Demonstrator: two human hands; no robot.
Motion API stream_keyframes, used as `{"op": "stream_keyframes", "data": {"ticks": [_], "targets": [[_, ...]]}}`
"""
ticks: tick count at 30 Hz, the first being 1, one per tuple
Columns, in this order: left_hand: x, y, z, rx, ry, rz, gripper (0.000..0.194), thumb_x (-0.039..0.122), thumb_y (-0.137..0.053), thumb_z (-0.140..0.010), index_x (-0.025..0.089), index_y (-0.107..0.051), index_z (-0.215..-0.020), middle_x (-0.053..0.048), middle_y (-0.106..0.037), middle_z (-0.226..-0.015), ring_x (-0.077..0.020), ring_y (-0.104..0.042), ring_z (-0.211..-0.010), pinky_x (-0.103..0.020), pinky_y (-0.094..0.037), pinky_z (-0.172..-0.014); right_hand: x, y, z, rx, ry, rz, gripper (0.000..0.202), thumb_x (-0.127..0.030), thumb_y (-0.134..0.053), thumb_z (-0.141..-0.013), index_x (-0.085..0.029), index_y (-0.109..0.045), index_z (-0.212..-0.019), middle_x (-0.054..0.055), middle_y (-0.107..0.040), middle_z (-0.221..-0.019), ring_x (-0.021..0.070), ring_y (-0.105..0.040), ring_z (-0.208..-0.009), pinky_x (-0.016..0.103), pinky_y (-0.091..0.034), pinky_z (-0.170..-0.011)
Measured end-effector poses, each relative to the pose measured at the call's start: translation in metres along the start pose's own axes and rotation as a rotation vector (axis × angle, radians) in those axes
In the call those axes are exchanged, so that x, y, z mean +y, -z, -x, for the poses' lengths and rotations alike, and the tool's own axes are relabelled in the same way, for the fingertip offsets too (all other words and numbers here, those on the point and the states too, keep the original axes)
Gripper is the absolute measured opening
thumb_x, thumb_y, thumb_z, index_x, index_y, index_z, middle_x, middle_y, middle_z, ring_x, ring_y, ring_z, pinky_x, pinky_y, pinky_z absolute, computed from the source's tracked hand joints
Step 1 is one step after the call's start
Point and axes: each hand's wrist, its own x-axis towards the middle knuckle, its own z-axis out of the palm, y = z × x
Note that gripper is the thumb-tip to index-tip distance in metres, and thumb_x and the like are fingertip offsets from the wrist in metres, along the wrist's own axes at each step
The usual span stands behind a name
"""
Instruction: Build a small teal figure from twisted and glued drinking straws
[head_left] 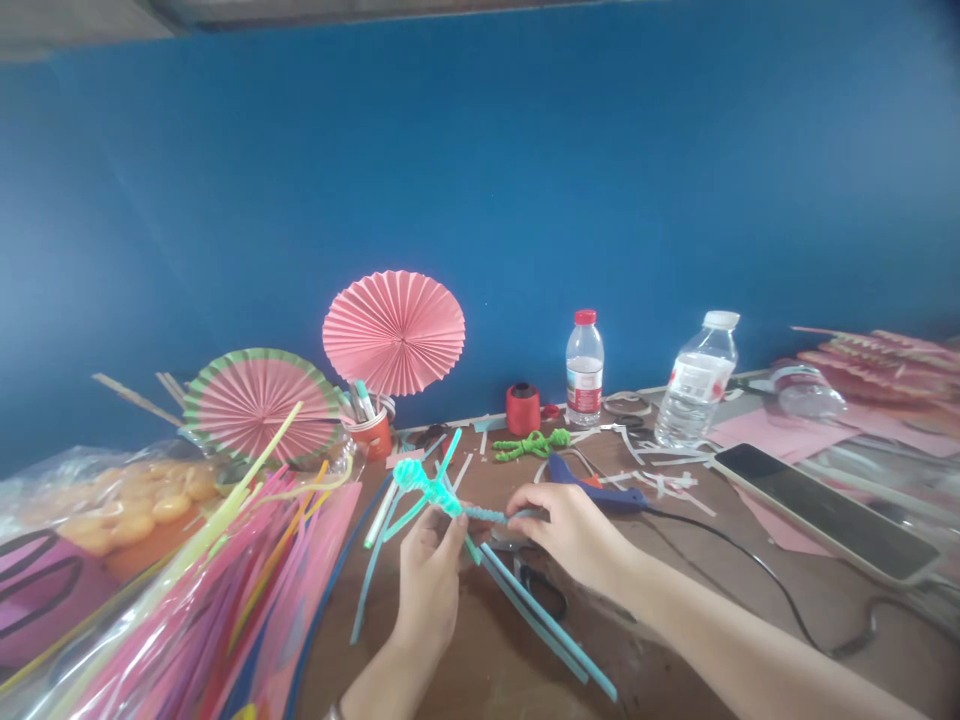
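A turquoise pipe-cleaner figure (429, 485) with a rounded head and thin arms is pinched in my left hand (433, 565). From its lower end a grey-blue twisted pipe cleaner (486, 514) runs rightward. The fingers of my right hand (559, 520) are closed on that strand's far end. Loose light-blue pipe cleaners (551, 620) hang below, between my hands. Beyond my right hand lies a green pipe-cleaner figure (534, 444), and a blue glue gun (596, 488) rests close to that hand.
Bundled coloured pipe cleaners (225, 600) fill the left. Behind stand pleated paper fans (395, 335), a cup of markers (369, 435), red thread (523, 408) and two water bottles (584, 370). A phone (825, 512) lies right, near a black cord (765, 575) and paper scraps (679, 488).
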Motion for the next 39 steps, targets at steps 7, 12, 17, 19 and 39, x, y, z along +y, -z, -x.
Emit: {"op": "stream_keyframes", "data": {"ticks": [7,12,17,19,39], "targets": [[-0.008,0.006,-0.002,-0.089,0.076,0.018,0.013,0.028,-0.059,-0.073,0.015,-0.057,-0.074,0.002,-0.056,-0.061,-0.0095,-0.051,-0.052,-0.018,-0.036,-0.045,-0.001,-0.005,0.005,-0.137,0.084,0.112,0.008,-0.023,-0.055,-0.075,-0.019,-0.062,-0.072,-0.002,-0.062,-0.065,0.0126,-0.055,-0.061,0.020,-0.036,-0.057],[-0.007,0.005,-0.002,-0.127,0.131,0.142,0.011,0.026,-0.060,-0.072,0.016,-0.058,-0.075,0.002,-0.056,-0.065,-0.0094,-0.052,-0.057,-0.020,-0.040,-0.052,0.000,-0.010,0.006,-0.140,0.042,0.041,0.008,-0.025,-0.056,-0.074,-0.019,-0.060,-0.071,-0.004,-0.060,-0.062,0.0115,-0.052,-0.059,0.019,-0.035,-0.055],[-0.008,0.005,-0.002,-0.148,0.140,0.239,0.008,0.022,-0.060,-0.073,0.016,-0.058,-0.075,0.001,-0.056,-0.069,-0.0098,-0.052,-0.060,-0.022,-0.043,-0.059,0.001,-0.011,0.005,-0.159,-0.048,-0.134,0.011,-0.023,-0.051,-0.075,-0.017,-0.060,-0.074,-0.002,-0.060,-0.061,0.0113,-0.053,-0.055,0.019,-0.039,-0.053],[-0.009,0.005,-0.002,-0.166,0.148,0.250,0.007,0.022,-0.060,-0.073,0.015,-0.058,-0.074,0.001,-0.056,-0.067,-0.0093,-0.051,-0.059,-0.022,-0.043,-0.058,0.002,-0.013,0.005,-0.218,-0.083,-0.211,0.015,-0.027,-0.050,-0.076,-0.016,-0.060,-0.072,-0.002,-0.059,-0.058,0.0118,-0.053,-0.053,0.019,-0.041,-0.052],[-0.007,-0.009,0.023,-0.188,0.072,0.280,0.011,0.025,-0.062,-0.071,0.018,-0.057,-0.078,0.001,-0.056,-0.066,-0.0139,-0.056,-0.059,-0.028,-0.046,-0.057,0.011,-0.055,0.014,0.065,-0.110,-0.419,0.022,-0.036,-0.047,-0.077,-0.018,-0.052,-0.066,-0.004,-0.048,-0.048,0.0115,-0.046,-0.043,0.021,-0.038,-0.042]]}}
